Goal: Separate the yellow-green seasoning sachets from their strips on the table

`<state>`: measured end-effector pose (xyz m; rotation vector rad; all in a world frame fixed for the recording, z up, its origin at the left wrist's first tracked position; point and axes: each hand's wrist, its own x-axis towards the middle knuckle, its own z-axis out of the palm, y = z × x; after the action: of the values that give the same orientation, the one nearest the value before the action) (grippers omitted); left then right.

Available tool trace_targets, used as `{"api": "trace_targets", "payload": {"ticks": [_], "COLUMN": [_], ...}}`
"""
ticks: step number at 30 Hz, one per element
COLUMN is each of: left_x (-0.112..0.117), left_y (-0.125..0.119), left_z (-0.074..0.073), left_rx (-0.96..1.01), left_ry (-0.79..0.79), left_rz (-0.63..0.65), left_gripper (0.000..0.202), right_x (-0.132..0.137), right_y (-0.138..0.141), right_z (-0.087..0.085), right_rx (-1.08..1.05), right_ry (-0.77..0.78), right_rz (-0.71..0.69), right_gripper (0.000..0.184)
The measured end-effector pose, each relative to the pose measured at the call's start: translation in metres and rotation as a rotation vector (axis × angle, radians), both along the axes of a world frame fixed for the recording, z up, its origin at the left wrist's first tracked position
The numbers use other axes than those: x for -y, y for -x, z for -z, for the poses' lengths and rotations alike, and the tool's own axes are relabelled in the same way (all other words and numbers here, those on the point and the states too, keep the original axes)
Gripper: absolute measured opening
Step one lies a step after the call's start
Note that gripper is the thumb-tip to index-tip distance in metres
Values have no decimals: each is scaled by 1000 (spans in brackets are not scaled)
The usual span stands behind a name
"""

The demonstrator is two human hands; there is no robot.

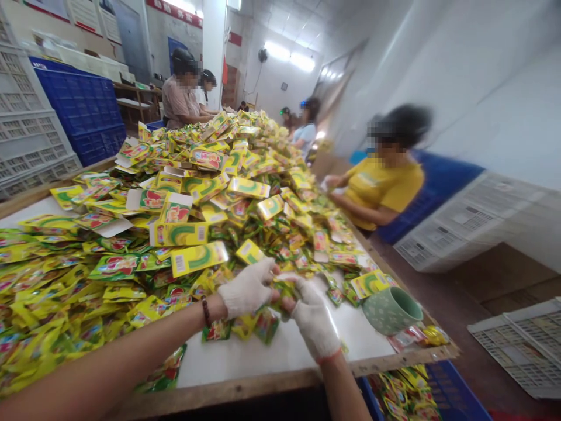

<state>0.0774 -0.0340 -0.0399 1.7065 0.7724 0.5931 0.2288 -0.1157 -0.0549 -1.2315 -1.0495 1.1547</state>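
Observation:
My left hand (248, 288) and my right hand (316, 320), both in white gloves with bare fingertips, meet over the near part of the table. Between their fingers is a small yellow-green packet (284, 288), partly covered and blurred. Below the hands, several similar shiny packets (266, 325) lie on the white tabletop (228, 358). Beyond them rises a big heap of printed yellow cardboard boxes (199, 259), some with open flaps, mixed with packets. Loose yellow and green packets (56, 316) spread thickly to the left.
A green mug (381, 313) stands at the table's right corner, beside a yellow box (371, 284). Below that corner is a blue crate (453, 389) of packets. A person in yellow (381, 187) works along the right side; others are farther back. White crates (521, 345) stand right.

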Motion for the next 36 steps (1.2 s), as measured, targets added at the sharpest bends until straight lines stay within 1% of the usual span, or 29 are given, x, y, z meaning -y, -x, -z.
{"api": "trace_targets", "payload": {"ticks": [1,2,4,6,7,8,9,10,11,12,13,14,16,17,18,19,21,22,23,24,26,27,29,31,33,36], "left_x": [-1,-4,-14,-29,-37,-44,-50,-53,-55,-55,-52,-49,-37,-30,-22,-14,3,11,18,24,32,33,33,32,31,33], "left_y": [0,2,7,13,15,17,18,19,20,21,22,24,30,32,35,36,36,35,33,31,29,28,30,33,36,37], "left_z": [-3,-7,-13,-18,-19,-20,-21,-22,-22,-23,-23,-24,-25,-25,-24,-23,-17,-13,-8,-3,6,9,11,11,9,7], "left_rx": [-38,-92,-253,-478,-584,-661,-701,-699,-662,-601,-533,-465,-363,-339,-333,-345,-409,-452,-503,-555,-632,-643,-625,-585,-554,-547], "left_ry": [-74,-199,-569,-945,-1077,-1165,-1212,-1224,-1202,-1140,-1036,-901,-625,-535,-504,-537,-719,-818,-887,-917,-905,-885,-853,-835,-836,-867], "left_rz": [13,13,18,64,99,131,149,148,133,116,113,140,252,278,250,171,-55,-144,-198,-230,-249,-246,-215,-183,-166,-124], "left_gripper": [32,32,38,48,49,46,39,32,28,26,25,23,21,21,24,29,52,64,69,68,60,57,57,56,53,45], "right_x": [-1,-3,-6,-8,-9,-9,-8,-7,-5,-2,1,3,7,8,9,9,9,9,9,9,9,10,12,14,17,20], "right_y": [-2,-3,-8,-12,-14,-15,-16,-16,-16,-15,-14,-12,-8,-6,-3,0,8,12,16,20,26,27,26,21,13,3], "right_z": [3,6,15,24,27,29,30,30,28,25,22,17,6,2,-2,-5,-5,-4,-1,1,6,7,6,2,-3,-12], "right_rx": [-12,-23,-49,-65,-57,-34,0,37,70,94,107,109,102,102,103,99,60,22,-24,-69,-127,-131,-67,67,215,365], "right_ry": [7,12,14,8,-1,-16,-38,-65,-100,-140,-179,-210,-218,-195,-163,-133,-93,-81,-71,-60,-47,-52,-65,-53,5,89], "right_rz": [6,35,122,162,165,169,179,206,245,275,286,275,210,178,162,161,186,197,201,200,219,250,334,375,342,182], "right_gripper": [44,42,45,51,50,47,43,39,37,35,34,35,35,34,32,30,29,30,32,33,36,37,38,40,41,34]}}
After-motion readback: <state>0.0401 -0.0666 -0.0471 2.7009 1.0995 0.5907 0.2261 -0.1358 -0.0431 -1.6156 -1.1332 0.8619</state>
